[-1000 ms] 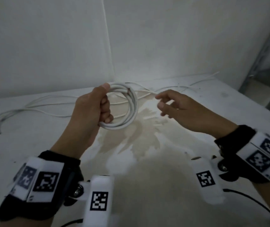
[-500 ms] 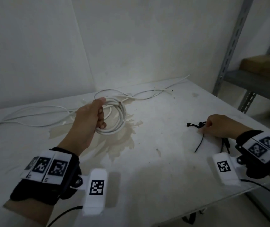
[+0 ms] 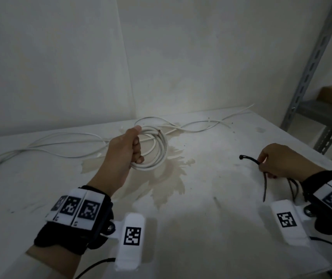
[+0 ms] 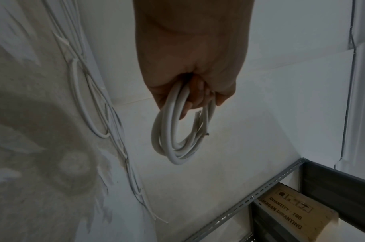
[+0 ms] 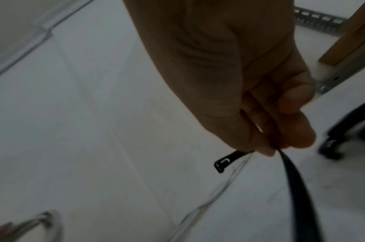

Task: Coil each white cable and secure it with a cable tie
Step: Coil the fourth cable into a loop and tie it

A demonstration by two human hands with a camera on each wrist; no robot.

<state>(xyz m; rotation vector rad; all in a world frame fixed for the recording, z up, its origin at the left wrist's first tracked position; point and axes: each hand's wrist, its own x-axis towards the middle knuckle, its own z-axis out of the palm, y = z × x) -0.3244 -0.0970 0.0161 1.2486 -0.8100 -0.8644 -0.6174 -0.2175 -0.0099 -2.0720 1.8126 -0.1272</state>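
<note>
Near right, our right hand (image 3: 282,162) pinches a black cable tie (image 3: 250,159) just above the counter (image 3: 211,218), its tail hanging. Farther left, our left hand (image 3: 124,152) has its grip curled round the coiled white cable (image 3: 159,154), held off the counter. Coiling looks done; next we should thread the tie round the coil. Loose white cables (image 3: 50,141) lie beyond.

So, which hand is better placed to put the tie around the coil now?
The right hand: it already pinches a black cable tie, while the left hand grips the coiled white cable above the table.
</note>
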